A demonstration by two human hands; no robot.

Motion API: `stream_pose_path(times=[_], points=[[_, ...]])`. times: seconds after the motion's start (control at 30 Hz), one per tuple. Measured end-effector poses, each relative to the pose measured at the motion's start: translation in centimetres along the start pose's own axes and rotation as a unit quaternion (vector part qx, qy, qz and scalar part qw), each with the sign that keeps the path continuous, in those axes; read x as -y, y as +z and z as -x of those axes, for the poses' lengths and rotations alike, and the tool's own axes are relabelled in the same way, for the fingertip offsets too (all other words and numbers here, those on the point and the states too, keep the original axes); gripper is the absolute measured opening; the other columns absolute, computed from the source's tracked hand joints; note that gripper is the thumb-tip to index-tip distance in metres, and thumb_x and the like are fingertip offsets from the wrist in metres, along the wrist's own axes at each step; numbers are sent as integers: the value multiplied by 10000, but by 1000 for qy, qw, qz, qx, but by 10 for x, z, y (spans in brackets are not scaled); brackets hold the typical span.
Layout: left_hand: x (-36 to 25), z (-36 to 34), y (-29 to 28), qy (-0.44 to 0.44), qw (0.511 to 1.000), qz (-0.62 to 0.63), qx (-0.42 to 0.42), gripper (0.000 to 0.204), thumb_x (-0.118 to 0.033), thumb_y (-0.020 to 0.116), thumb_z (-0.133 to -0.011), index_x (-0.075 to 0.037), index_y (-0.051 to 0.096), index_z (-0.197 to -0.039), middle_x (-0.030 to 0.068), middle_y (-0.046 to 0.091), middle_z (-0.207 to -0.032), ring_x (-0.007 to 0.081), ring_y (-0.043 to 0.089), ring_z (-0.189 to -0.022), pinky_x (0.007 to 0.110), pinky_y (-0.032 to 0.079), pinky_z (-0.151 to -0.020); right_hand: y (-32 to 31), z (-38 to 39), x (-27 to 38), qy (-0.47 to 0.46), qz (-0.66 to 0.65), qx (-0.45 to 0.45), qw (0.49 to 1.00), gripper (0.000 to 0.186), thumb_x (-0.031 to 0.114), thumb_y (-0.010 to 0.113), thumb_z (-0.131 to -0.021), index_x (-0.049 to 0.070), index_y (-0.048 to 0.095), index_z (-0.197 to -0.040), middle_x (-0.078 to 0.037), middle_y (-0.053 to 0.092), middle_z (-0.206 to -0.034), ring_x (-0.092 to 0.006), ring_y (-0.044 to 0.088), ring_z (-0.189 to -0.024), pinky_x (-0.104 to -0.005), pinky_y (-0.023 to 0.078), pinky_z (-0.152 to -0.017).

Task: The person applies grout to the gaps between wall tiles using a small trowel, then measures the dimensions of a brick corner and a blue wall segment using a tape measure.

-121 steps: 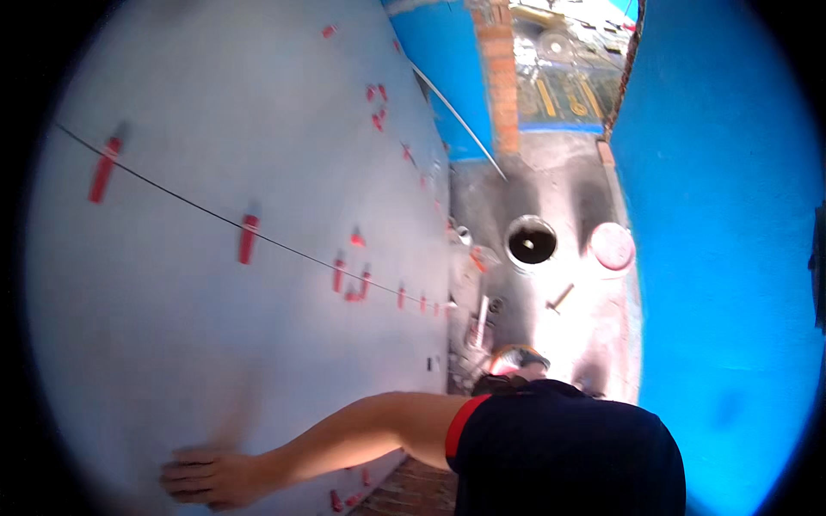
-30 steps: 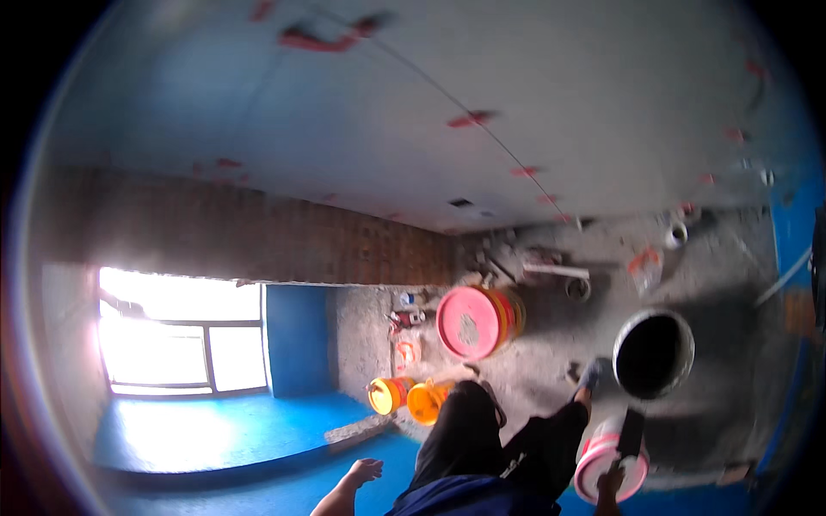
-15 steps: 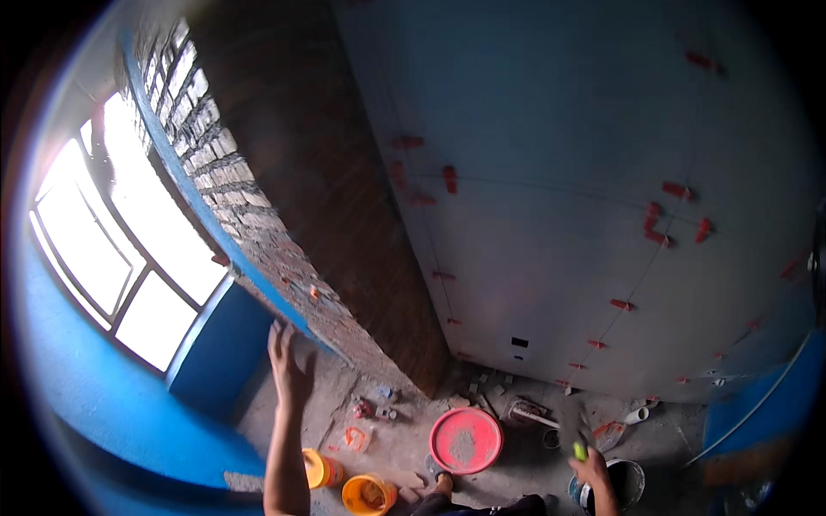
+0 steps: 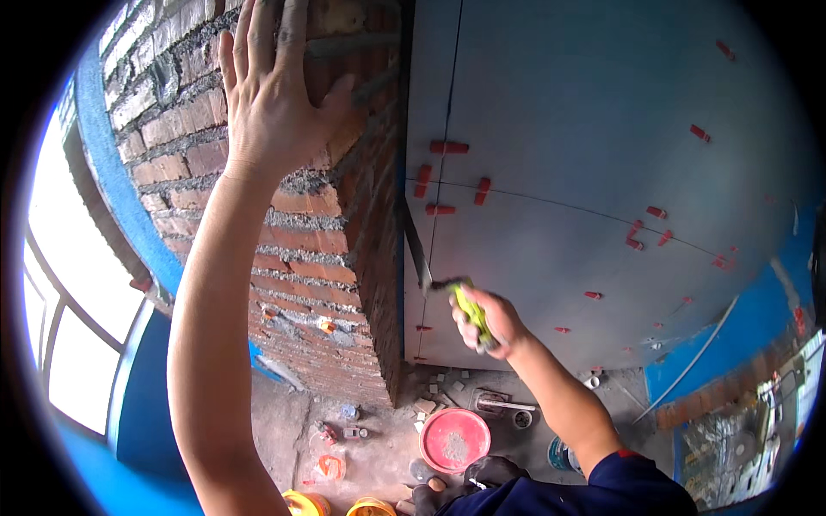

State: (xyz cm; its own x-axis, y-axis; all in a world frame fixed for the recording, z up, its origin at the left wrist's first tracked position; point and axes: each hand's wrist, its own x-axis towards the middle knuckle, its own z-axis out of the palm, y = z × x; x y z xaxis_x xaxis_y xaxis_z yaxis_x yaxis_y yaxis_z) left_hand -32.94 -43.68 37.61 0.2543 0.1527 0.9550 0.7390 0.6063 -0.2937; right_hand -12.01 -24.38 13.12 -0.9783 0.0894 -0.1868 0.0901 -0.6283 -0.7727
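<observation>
My left hand (image 4: 274, 103) is raised against the corner of a brick wall (image 4: 314, 245), fingers spread, holding nothing. In my right hand (image 4: 499, 325) is a trowel (image 4: 418, 251) with a bright green handle. Its blade points up and left, along the left edge of the large grey wall tiles (image 4: 533, 249), beside the gap next to the brick. Whether the blade touches the tile cannot be made out. Red tile-levelling wedges (image 4: 449, 148) sit in the joints between the tiles.
A round red tub (image 4: 434, 449) with grey material in it stands on the floor below. Yellow buckets (image 4: 305, 504) are at the lower edge, and a dark bucket (image 4: 557, 453) is behind my right arm. Small debris lies around. A window (image 4: 73, 344) is at the left.
My left hand has risen from low near the window to the brick corner. My right hand has lifted the trowel from above the dark bucket to the tile edge. The view has shifted closer to the wall.
</observation>
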Motion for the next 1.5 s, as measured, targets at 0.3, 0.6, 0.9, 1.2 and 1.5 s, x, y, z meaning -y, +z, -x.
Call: stream_pose_path(times=[0.3, 0.6, 0.9, 1.2, 1.5], points=[[14, 3, 0, 32, 999, 19, -22, 871, -223, 643, -660, -3, 279, -1420, 261, 255, -1456, 440, 255, -1332, 515, 222, -1091, 30, -85, 27, -76, -30, -58, 995, 235, 305, 478, -941, 72, 507, -925, -46, 516, -690, -126, 494, -470, -247, 412, -405], [15, 2, 7, 74, 993, 66, -59, 766, -401, 694, -783, -107, 363, -1407, 178, 368, -1416, 352, 327, -1321, 488, 304, -1060, 19, -101, -2, -41, -72, -152, 985, 200, 277, 489, -930, 79, 517, -938, -54, 522, -693, -122, 476, -467, -251, 413, -411], [28, 6, 10, 41, 998, 32, -32, 667, -373, 679, -815, -79, 436, -1363, 192, 440, -1358, 372, 428, -1241, 474, 373, -1011, 19, -123, -25, -9, -78, -95, 992, 237, 272, 432, -968, 72, 500, -860, -36, 475, -584, -132, 460, -419, -260, 407, -387], [48, 18, 20, -31, 994, 88, 56, 549, -325, 654, -857, 1, 510, -1275, 174, 564, -1240, 290, 575, -1101, 361, 455, -946, -3, -89, -21, 49, -38, -19, 998, 305, 332, 420, -972, 75, 501, -830, -44, 505, -563, -137, 488, -411, -286, 414, -383], [24, 14, 19, -42, 993, 113, 6, 570, -296, 672, -846, 11, 491, -1289, 176, 558, -1236, 291, 578, -1087, 359, 467, -922, -32, -59, -51, -10, 31, -32, 999, 307, 350, 453, -960, 45, 481, -943, -57, 531, -640, -113, 488, -414, -253, 425, -361]])
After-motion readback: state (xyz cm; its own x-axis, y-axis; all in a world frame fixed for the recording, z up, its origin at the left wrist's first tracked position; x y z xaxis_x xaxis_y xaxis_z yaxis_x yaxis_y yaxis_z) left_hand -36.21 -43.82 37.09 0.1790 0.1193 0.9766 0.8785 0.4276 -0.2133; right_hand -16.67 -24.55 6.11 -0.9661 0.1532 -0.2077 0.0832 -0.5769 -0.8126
